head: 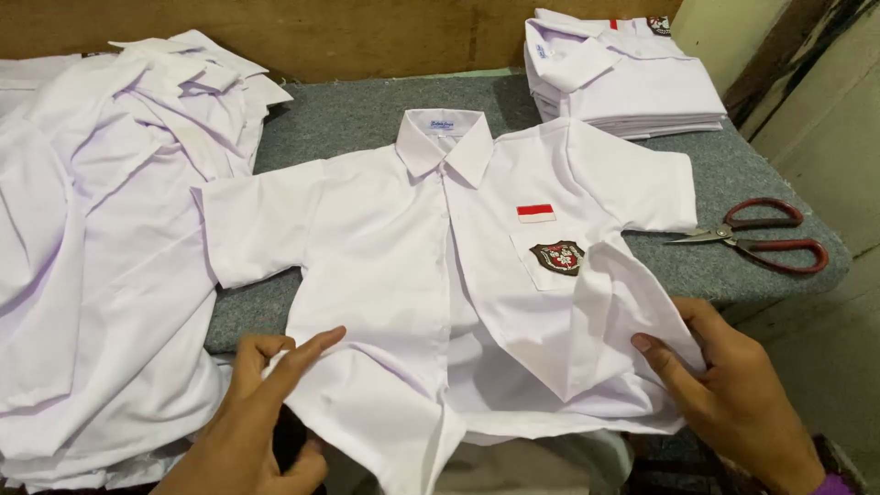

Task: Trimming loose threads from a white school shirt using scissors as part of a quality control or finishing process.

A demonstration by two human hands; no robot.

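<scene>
A white short-sleeved shirt (385,266) lies face up on a grey felt-covered table (367,110), collar away from me. It carries a small red-and-white patch and a dark badge (556,258) on the chest pocket. My left hand (261,412) pinches the shirt's lower left hem, index finger stretched across the cloth. My right hand (733,394) grips the lower right side, where the fabric is lifted and folded inward.
A loose heap of white shirts (101,229) covers the table's left side. A neat stack of folded white shirts (623,78) sits at the back right. Red-handled scissors (761,236) lie shut near the right edge. A wooden wall runs behind.
</scene>
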